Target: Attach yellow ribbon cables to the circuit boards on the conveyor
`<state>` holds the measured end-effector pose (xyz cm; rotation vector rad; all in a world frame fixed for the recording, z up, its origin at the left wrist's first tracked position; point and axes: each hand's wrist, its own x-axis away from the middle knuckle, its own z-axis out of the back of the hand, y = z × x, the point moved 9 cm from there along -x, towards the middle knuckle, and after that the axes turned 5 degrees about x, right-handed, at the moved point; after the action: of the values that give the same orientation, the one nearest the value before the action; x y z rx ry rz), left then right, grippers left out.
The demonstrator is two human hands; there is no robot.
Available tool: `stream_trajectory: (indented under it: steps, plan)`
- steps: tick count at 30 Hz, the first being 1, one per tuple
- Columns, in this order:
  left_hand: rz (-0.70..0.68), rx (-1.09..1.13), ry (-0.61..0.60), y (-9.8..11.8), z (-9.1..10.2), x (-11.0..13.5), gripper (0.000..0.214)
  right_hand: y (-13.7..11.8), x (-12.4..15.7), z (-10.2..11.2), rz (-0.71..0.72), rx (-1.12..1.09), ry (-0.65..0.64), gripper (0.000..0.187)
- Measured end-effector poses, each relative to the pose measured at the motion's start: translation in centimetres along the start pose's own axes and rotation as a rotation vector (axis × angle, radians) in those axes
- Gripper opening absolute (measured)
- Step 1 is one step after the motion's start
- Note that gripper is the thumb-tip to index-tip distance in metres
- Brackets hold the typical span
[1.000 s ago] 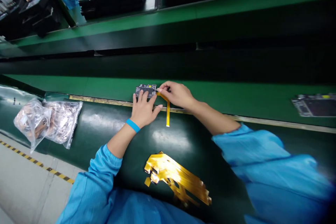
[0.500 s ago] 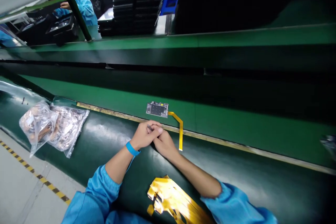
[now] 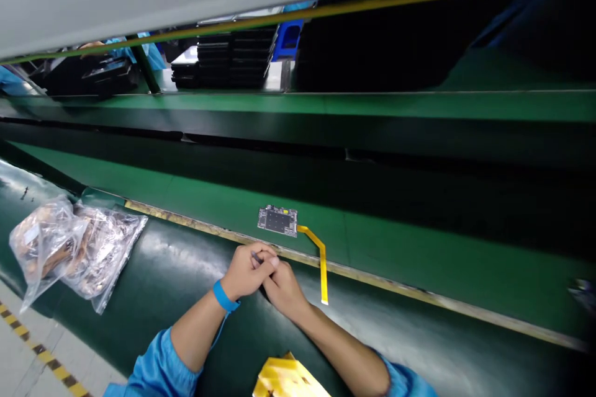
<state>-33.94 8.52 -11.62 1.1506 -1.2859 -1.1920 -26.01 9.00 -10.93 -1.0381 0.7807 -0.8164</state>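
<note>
A small circuit board (image 3: 277,221) lies on the green conveyor belt (image 3: 395,254), with a yellow flex cable (image 3: 319,257) running from its right side down over the belt's edge. My left hand (image 3: 244,271) and my right hand (image 3: 280,288) rest together on the dark green bench just below the board, fingers closed against each other. A small dark object shows between the left fingers; I cannot make out what it is. Neither hand touches the board.
Clear plastic bags of parts (image 3: 69,245) lie at the left of the bench. A pile of yellow flex cables (image 3: 284,379) sits near the bottom edge. Stacked black trays (image 3: 230,56) stand beyond the far belt. Another board (image 3: 582,290) is at the far right.
Both hands let go of the board and cable and drew back onto the bench, meeting together. The view tilted upward, so the board sits lower in frame.
</note>
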Motion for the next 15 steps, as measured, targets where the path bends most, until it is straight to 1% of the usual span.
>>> stream_trajectory:
  steps: [7,11,15]
  plan:
    - [0.017,-0.012,0.006,-0.54,-0.03,-0.07,0.038,0.17,-0.05,0.06,0.008,0.018,-0.001,0.025]
    - [0.019,-0.001,0.014,-0.58,-0.15,-0.06,0.035,0.11,-0.02,0.43,0.002,0.024,0.024,0.024]
    - [0.023,0.011,0.02,-0.78,-0.31,-0.08,0.029,0.6,0.14,0.62,-0.021,0.053,0.006,0.025]
